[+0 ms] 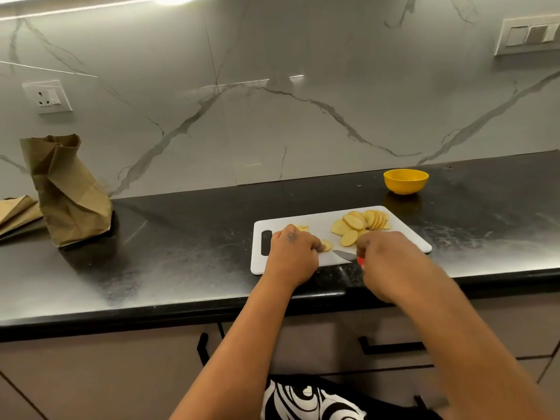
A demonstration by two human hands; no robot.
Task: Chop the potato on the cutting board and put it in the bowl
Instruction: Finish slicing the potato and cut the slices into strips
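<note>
Yellow potato slices point(362, 224) crowd our cutting board point(321, 219) mid-frame; our right hand point(383, 256) grasps the knife point(345, 255), left hand point(292, 248) pinches a potato piece point(326, 245).

A black countertop point(151, 237) meets a veined marble wall point(272, 116) bearing a socket point(47, 97) and switches point(528, 35).

Potato slices point(362, 224) on cutting board point(318, 221), knife point(345, 255) alongside.

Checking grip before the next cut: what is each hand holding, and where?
Right hand grips the knife by its red handle; left hand pins potato pieces.
</note>
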